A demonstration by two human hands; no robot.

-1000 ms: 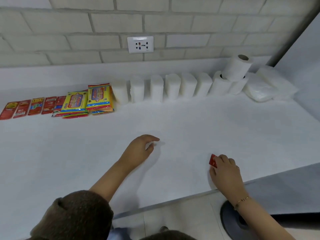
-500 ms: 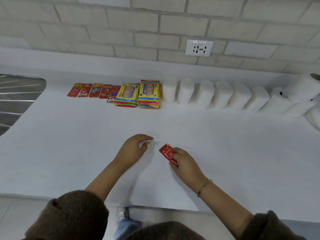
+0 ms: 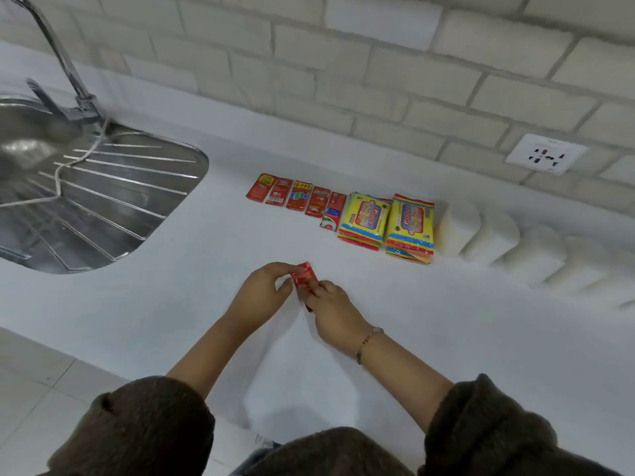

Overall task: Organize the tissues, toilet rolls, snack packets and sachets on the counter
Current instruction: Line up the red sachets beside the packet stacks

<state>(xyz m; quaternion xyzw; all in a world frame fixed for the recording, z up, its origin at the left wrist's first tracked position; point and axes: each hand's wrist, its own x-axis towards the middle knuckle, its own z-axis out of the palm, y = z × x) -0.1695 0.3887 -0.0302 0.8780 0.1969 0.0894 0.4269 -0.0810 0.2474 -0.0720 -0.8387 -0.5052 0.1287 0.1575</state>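
In the middle of the frame both hands meet over the counter (image 3: 464, 338) on one red sachet (image 3: 304, 277). The left hand (image 3: 263, 293) pinches its upper left edge between thumb and curled fingers, and the right hand (image 3: 331, 312) pinches its lower end with fingers drawn close, so neither hand is spread. The sachet sits near the front of the counter, well apart from the goods along the wall; whether a corner touches the surface I cannot tell. A two-handed pinch like this looks like a handover or a straightening of the foil, perhaps so the left hand, nearer the sachets' end, can carry it across. Above centre the sachet row (image 3: 297, 197) lies flat, side by side and face up. It runs rightward into two stacks of yellow packets (image 3: 366, 218), then a line of white tissues (image 3: 460, 223) standing on edge toward the right edge of the frame. Like sits with like, pushed back toward the wall, probably to leave working room in front. One sachet at the row's right end seems to lie lower, partly under its neighbour. The sink (image 3: 103, 187) fills the upper left and the socket (image 3: 546, 154) sits upper right. No toilet rolls show here.
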